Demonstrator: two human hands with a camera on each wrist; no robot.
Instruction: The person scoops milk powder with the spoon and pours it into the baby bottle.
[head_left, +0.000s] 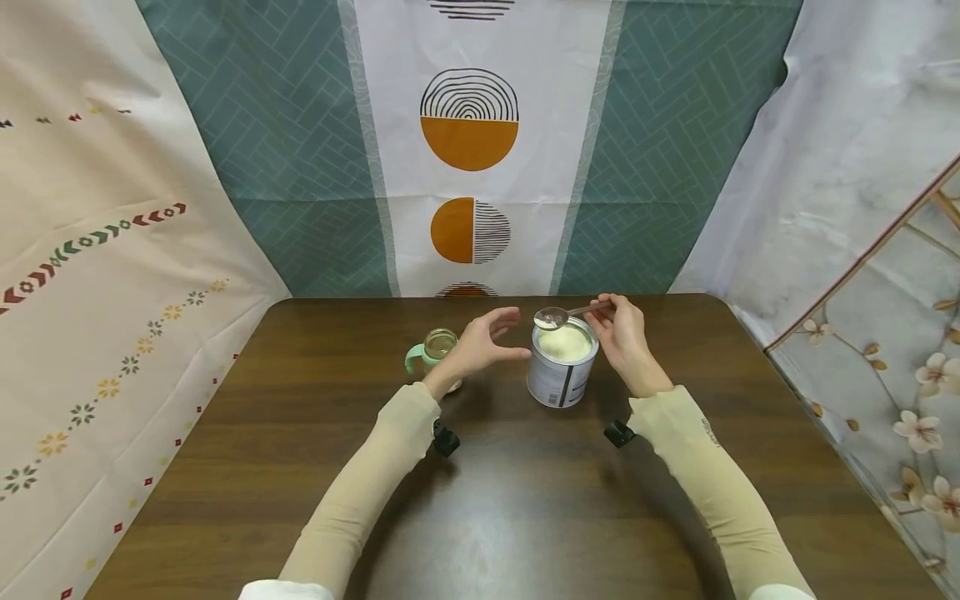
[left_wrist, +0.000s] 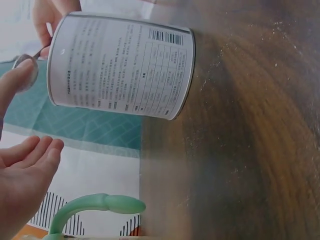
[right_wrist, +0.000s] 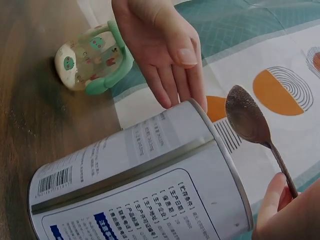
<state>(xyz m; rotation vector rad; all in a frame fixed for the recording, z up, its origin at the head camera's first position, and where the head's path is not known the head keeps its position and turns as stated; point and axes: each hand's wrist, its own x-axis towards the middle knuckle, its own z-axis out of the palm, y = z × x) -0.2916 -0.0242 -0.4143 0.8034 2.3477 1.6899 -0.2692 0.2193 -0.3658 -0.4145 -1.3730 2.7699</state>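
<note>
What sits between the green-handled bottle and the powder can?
Only the left hand, open and holding nothing, fills the gap between bottle and can; the head view shows it best.

The table (head_left: 525,500) is dark wood grain with a soft sheen. The tin (head_left: 561,379) is metal with bright rims and a matt printed paper label. The spoon (head_left: 558,316) is shiny metal. The bottle (head_left: 438,350) is clear, with smooth green plastic handles.
</note>
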